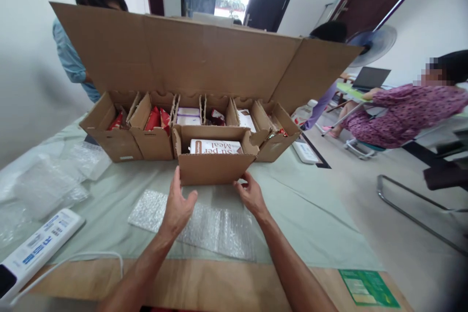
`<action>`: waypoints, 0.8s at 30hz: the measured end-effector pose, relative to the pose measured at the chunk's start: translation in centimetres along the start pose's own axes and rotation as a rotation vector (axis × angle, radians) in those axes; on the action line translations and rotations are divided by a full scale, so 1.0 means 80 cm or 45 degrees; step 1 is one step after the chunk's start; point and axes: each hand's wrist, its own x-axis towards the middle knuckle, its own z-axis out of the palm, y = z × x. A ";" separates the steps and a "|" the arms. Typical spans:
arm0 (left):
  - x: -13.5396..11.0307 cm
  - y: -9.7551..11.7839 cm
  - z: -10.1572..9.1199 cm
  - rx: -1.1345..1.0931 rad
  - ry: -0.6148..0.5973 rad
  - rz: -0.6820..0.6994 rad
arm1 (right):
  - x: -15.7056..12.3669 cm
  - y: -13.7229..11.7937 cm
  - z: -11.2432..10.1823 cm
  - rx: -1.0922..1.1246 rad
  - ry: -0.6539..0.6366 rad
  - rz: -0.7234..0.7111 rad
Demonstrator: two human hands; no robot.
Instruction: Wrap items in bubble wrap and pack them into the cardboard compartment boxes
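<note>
A small open cardboard box (217, 169) stands on the cloth right in front of me. Inside it lies a white carton (215, 146) printed "Super Meal", its lettering upside down from here. My left hand (178, 208) is at the box's front left corner, fingers stretched upward along the side and thumb apart. At the lower right corner, my right hand (253, 196) has its thumb and bent fingers on the box edge. Behind stands a row of cardboard compartments (155, 145) with red packets (158, 118) and white boxes (188, 116) in them. A sheet of bubble wrap (223, 231) lies under my wrists.
A tall cardboard panel (212, 58) rises behind the compartments. More bubble wrap (47, 180) and a white power strip (44, 243) with a cable lie left. A green packet (368, 287) is on the front right edge. A person (405, 102) sits at right; another (69, 53) is behind the panel.
</note>
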 end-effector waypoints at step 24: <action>-0.053 -0.034 -0.051 1.026 -0.578 0.460 | -0.120 -0.015 -0.011 -0.705 -0.409 -0.373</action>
